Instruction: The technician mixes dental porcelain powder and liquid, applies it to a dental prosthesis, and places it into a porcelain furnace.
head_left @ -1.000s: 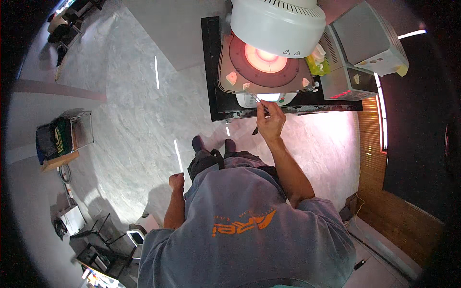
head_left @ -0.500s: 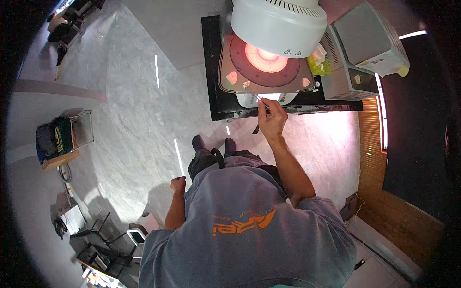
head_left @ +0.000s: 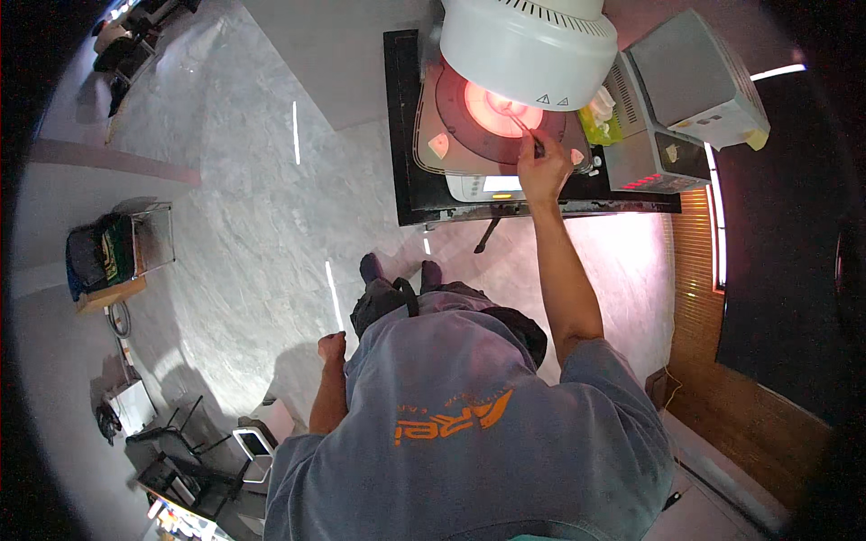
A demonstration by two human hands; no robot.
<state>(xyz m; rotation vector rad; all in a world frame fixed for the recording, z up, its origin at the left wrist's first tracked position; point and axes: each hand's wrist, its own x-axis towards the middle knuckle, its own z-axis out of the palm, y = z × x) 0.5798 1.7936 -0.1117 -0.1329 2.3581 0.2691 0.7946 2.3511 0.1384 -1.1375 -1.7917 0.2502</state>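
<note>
My right hand [head_left: 543, 171] pinches thin metal tweezers [head_left: 520, 123], reaching over the round, red-lit disc [head_left: 487, 115] under a white domed instrument head [head_left: 528, 54]. A small pale piece [head_left: 506, 106] shows at the tweezer tips, washed out by the glow; whether it is gripped or resting I cannot tell. On the flat plate [head_left: 428, 126] around the dark ring [head_left: 448, 113], a pale triangular piece [head_left: 438, 145] lies to the left and another pale piece [head_left: 576, 156] to the right. My left hand [head_left: 332, 346] hangs low at my side, fingers curled; anything inside is hidden.
The device stands on a black table [head_left: 404, 194]. To its right are a yellow-green packet [head_left: 603, 126] and grey boxy equipment [head_left: 677, 86]. A dark strap-like thing [head_left: 488, 236] hangs below the table edge. Black chairs [head_left: 185, 446] stand at lower left.
My right hand has moved forward and right. The tweezers have gone from the plate's near edge to the glowing centre, and the small piece by that edge is gone from there.
</note>
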